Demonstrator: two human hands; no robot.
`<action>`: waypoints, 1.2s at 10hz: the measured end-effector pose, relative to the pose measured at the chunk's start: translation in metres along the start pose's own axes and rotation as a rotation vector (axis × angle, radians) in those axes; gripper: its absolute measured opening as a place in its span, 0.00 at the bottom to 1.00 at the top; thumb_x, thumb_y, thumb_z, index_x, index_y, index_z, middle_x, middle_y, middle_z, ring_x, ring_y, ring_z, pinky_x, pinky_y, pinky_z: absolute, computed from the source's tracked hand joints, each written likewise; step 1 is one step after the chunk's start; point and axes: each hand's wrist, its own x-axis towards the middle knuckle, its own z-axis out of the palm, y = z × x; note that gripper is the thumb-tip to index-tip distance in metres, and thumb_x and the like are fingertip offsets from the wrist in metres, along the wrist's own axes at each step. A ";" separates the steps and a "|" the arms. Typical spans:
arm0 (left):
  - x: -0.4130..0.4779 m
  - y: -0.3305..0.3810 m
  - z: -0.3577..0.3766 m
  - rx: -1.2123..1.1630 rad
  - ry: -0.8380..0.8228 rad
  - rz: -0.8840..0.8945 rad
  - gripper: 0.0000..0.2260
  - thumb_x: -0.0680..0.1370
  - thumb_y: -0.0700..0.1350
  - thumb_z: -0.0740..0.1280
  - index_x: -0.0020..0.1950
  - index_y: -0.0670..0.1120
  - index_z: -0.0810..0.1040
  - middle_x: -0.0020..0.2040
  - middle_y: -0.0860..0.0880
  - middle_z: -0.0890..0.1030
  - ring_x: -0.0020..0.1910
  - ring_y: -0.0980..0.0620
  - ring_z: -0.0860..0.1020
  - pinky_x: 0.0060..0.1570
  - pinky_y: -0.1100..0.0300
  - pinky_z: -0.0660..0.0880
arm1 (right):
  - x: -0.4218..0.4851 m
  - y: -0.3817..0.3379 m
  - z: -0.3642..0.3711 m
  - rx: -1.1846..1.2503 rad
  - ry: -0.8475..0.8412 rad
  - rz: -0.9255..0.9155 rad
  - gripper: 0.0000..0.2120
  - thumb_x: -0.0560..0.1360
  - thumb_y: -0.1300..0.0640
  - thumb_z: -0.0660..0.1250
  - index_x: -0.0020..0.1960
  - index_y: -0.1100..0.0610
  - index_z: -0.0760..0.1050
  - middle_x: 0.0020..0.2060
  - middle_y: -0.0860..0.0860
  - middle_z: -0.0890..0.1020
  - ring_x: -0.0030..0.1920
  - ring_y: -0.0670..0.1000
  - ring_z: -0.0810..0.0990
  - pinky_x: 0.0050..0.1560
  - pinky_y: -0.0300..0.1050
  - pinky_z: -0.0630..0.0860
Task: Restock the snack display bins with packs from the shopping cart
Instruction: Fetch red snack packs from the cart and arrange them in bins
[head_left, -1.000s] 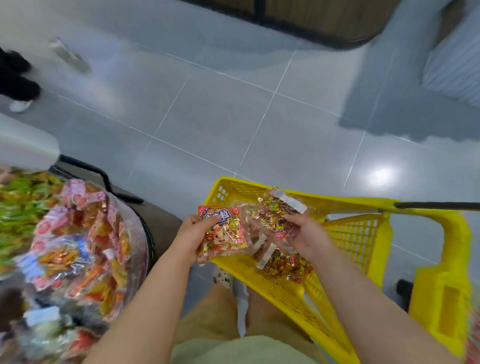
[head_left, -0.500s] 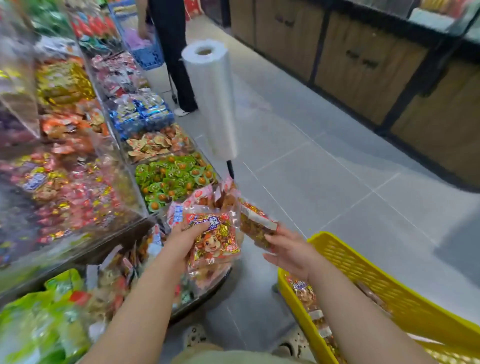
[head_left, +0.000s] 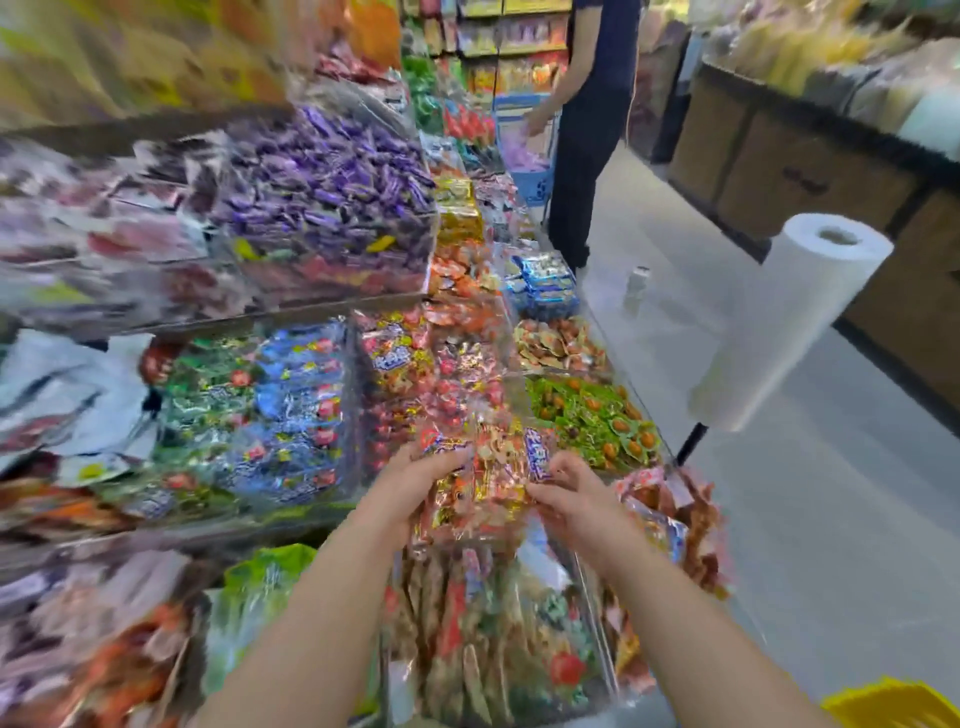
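A bundle of snack packs is held in both grips, the left hand curled round one edge and the right hand pinching the other, just in front of a clear display bin of red-and-gold packs. Delivery is judged to be in hand: the bundle must next be lifted over that bin's front wall and released, the shopping cart lying well to its right.

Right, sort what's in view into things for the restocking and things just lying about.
For the job: left hand, right hand, packs, bins, cart.
Lying about: bag roll, another person, blue basket.
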 end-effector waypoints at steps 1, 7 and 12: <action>0.015 0.018 -0.039 -0.027 0.091 0.032 0.36 0.69 0.46 0.77 0.71 0.43 0.65 0.62 0.43 0.77 0.56 0.45 0.78 0.48 0.51 0.78 | 0.035 -0.016 0.022 -0.085 0.047 0.053 0.24 0.71 0.66 0.71 0.57 0.53 0.60 0.42 0.52 0.78 0.31 0.46 0.79 0.28 0.39 0.74; 0.050 0.065 -0.130 -0.084 0.354 0.081 0.41 0.69 0.52 0.76 0.76 0.45 0.59 0.70 0.42 0.69 0.65 0.40 0.72 0.64 0.42 0.71 | 0.233 -0.082 0.131 -1.111 -0.059 -0.237 0.23 0.68 0.60 0.76 0.62 0.56 0.76 0.50 0.52 0.78 0.45 0.50 0.78 0.45 0.38 0.76; 0.081 0.066 -0.129 -0.231 0.245 -0.017 0.23 0.70 0.45 0.77 0.61 0.46 0.74 0.49 0.43 0.85 0.45 0.41 0.84 0.44 0.42 0.81 | 0.246 -0.018 0.144 -0.950 0.047 -0.314 0.38 0.68 0.53 0.75 0.71 0.51 0.57 0.62 0.52 0.74 0.60 0.54 0.75 0.60 0.51 0.75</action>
